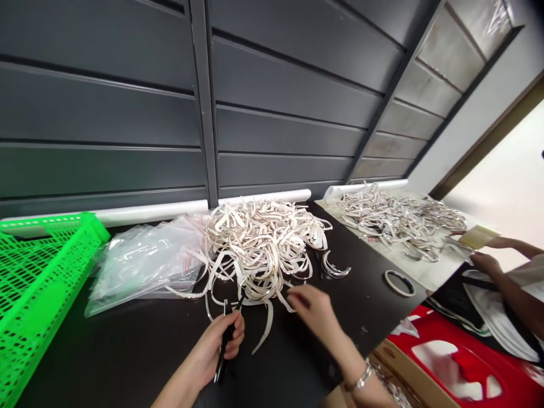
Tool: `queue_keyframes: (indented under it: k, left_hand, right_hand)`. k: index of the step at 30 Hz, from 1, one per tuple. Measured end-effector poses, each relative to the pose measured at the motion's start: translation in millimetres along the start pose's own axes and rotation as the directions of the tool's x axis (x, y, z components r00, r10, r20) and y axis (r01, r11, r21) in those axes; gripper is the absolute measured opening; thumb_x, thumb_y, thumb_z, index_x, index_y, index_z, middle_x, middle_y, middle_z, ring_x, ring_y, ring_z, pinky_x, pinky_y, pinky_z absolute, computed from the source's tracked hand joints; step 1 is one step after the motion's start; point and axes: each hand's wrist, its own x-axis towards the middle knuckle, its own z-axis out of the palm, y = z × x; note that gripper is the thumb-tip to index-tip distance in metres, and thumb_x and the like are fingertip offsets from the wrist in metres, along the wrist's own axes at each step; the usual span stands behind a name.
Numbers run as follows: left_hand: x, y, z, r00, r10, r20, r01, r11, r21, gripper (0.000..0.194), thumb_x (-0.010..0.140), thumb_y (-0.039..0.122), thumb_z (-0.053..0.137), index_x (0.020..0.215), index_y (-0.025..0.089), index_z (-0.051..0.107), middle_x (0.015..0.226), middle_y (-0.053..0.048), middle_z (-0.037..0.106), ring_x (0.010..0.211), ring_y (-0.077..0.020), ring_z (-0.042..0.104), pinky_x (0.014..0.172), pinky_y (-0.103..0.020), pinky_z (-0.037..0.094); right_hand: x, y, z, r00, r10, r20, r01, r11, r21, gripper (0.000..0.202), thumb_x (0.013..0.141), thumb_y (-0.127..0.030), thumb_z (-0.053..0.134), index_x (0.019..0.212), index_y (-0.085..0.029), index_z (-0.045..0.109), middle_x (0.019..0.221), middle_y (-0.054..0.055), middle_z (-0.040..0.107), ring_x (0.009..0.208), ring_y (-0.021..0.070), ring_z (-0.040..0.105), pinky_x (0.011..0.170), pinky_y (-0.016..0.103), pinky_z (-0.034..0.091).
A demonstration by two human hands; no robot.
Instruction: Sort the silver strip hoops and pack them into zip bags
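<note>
My left hand (219, 345) is closed round a black-handled tool (223, 351) that looks like pliers or scissors, its tip pointing at the pile. On the black table (127, 351) lies a tangled pile of white curved strips with shiny edges (263, 243). At the pile's front right edge is my right hand (312, 309), fingers curled together near one strip; what they pinch, if anything, is too small to tell. A loose strip (264, 331) hangs out of the pile between my two hands.
Clear plastic bags (148, 260) and a green basket (46, 283) stand left. Right are curved metallic pieces (334, 266), a ring (399, 283), another strip pile (395, 218) and a person's hands (487, 263). A red stool (459, 357) and cardboard box (414, 371) sit below.
</note>
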Motion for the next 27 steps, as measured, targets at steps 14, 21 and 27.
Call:
queue_keyframes:
  k: [14,21,27]
  left_hand:
    - [0,2,-3.1,0.999,0.038,-0.037,-0.036,0.998,0.043,0.034,0.070,0.043,0.068,0.063,0.018,0.047,0.050,0.006,0.045,0.037,-0.0041,0.033,0.037,-0.018,0.023]
    - [4,-2,-4.3,0.994,0.037,-0.099,-0.036,0.999,0.004,0.037,0.064,0.045,0.077,0.075,0.016,0.057,0.048,0.008,0.043,0.034,-0.0025,0.029,0.034,-0.016,0.019]
    - [2,-5,-4.9,0.989,0.051,-0.136,-0.056,0.998,-0.031,0.044,0.057,0.045,0.083,0.081,0.015,0.060,0.055,0.007,0.046,0.040,-0.0021,0.033,0.038,-0.015,0.026]
  right_hand:
    - [57,89,-22,0.828,0.552,0.100,-0.358,0.657,-0.664,0.029,0.090,-0.019,0.041,0.093,-0.007,0.066,0.093,0.022,0.069,0.088,0.0319,0.067,0.071,0.038,0.047]
    - [43,37,-36,0.881,0.452,0.139,-0.315,0.779,-0.542,0.030,0.086,-0.017,0.039,0.078,-0.014,0.068,0.079,0.010,0.071,0.074,0.0185,0.066,0.062,0.024,0.041]
    - [-5,-62,29,0.902,-0.061,0.428,0.136,0.980,-0.148,0.014,0.073,-0.022,0.056,0.065,-0.018,0.066,0.060,0.000,0.068,0.048,0.0107,0.054,0.047,0.022,0.030]
